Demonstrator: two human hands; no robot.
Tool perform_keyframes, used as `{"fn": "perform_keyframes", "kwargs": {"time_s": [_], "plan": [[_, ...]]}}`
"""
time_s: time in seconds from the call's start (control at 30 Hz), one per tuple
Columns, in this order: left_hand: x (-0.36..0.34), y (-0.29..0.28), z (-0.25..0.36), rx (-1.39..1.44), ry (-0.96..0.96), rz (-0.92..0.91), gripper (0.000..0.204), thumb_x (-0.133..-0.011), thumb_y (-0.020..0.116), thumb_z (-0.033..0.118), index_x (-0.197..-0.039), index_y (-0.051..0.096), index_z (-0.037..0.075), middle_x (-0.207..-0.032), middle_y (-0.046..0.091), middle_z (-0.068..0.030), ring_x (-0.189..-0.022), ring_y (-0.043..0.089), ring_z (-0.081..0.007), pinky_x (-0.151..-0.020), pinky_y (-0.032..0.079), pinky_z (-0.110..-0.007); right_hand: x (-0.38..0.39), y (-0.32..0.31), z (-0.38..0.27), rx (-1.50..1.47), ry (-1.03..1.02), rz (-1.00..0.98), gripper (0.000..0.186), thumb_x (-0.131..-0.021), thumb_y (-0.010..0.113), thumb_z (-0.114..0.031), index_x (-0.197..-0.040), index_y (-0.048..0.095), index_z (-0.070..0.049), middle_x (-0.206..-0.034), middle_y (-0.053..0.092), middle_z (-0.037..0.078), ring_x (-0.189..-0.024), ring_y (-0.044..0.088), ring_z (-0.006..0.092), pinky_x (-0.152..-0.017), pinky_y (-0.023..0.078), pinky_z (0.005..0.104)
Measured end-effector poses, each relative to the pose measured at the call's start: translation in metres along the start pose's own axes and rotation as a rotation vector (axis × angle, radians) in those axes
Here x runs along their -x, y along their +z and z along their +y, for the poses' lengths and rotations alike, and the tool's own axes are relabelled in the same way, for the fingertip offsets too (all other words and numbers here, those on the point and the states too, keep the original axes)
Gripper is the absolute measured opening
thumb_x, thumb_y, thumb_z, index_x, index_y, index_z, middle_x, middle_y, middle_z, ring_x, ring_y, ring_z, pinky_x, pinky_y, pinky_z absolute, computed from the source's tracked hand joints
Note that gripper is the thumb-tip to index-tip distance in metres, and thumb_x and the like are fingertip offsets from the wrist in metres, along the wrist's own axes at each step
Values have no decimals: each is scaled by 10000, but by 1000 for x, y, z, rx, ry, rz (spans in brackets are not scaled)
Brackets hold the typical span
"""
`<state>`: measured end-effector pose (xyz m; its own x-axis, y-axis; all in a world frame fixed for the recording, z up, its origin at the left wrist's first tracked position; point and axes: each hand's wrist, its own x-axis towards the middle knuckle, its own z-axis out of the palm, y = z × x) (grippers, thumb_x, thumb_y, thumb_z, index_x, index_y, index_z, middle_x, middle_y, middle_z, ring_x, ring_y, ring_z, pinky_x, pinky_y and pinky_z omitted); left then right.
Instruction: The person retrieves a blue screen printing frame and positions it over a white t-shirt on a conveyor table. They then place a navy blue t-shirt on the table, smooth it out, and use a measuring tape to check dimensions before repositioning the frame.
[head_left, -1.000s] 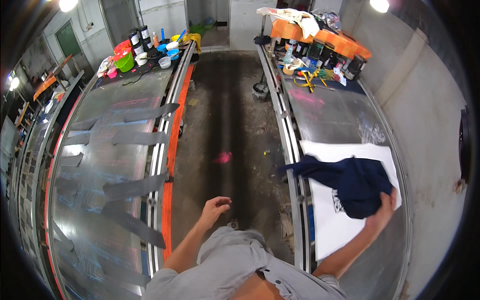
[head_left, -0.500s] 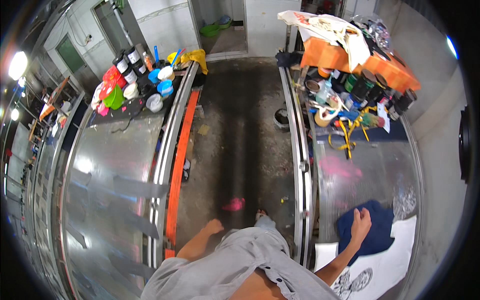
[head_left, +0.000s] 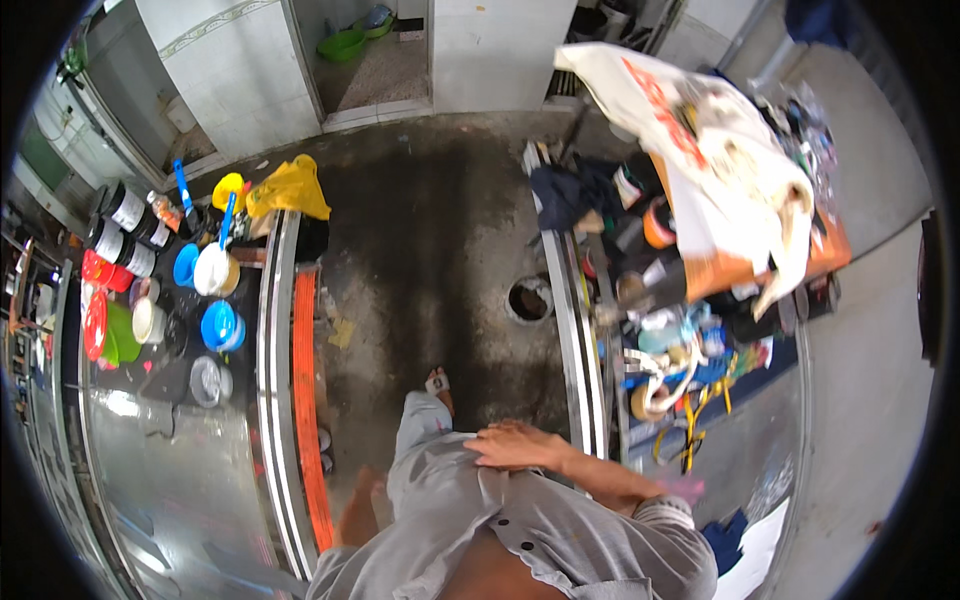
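My right hand lies across the front of my body at waist height, fingers stretched out and resting against my grey clothing. It holds nothing that I can see. My left hand hangs low at my side, near the orange rail, smeared by motion, so its fingers do not show clearly. By my right elbow, a dark navy folded cloth lies on a white sheet on the right table. One sandalled foot is on the floor ahead of me.
The left table bears paint tubs, black bottles and a yellow cloth; an orange rail runs along it. The right table holds cluttered jars, yellow straps and a draped cream cloth. A bucket stands in the aisle.
I have stepped forward along the aisle, and the navy cloth now lies farther back. My right hand has left the area over that cloth and come in to my waist.
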<state>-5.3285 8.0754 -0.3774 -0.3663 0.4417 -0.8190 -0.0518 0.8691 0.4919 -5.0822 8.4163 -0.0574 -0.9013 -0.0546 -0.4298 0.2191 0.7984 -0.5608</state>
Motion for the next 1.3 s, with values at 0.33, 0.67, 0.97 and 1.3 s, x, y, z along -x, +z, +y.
{"fn": "perform_keyframes", "kwargs": {"time_s": [0.33, 0.67, 0.97, 1.3], "plan": [[-225, -164, 470, -96, 484, 77, 320, -930, 577, 329, -1022, 715, 56, -781, 699, -119, -682, 666, -195, -633, 519, -337, -169, -233, 156, -388, 448, 569, 360, -913, 613, -269, -1194, 601, -45, -985, 678, 223, -992, 632, 409, -828, 499, 500], [-453, -254, 588, -720, 739, -92, 426, -833, 682, 356, -1132, 688, 52, -1134, 702, -131, -1065, 646, -354, -896, 501, -431, -444, -528, 312, 32, 86, 348, 259, -860, 665, -280, -966, 618, -48, -895, 678, 179, -897, 667, 344, -756, 527, 481], [-569, -447, 724, -728, 563, -338, 420, -883, 619, 331, -1249, 637, 124, -1271, 621, -111, -1215, 549, -339, -950, 416, -561, -738, -689, 410, -499, 310, 202, 336, -954, 599, -222, -1233, 652, -42, -1081, 711, 114, -962, 684, 159, -824, 525, 294], [-643, -680, 714, 167, 440, 234, 373, -854, 588, 343, -986, 728, 23, -949, 724, -196, -861, 697, -346, -716, 532, -472, -895, -611, 551, -170, 722, -259, 257, -863, 590, -243, -991, 695, -46, -889, 706, 144, -830, 677, 308, -755, 529, 432]]}}
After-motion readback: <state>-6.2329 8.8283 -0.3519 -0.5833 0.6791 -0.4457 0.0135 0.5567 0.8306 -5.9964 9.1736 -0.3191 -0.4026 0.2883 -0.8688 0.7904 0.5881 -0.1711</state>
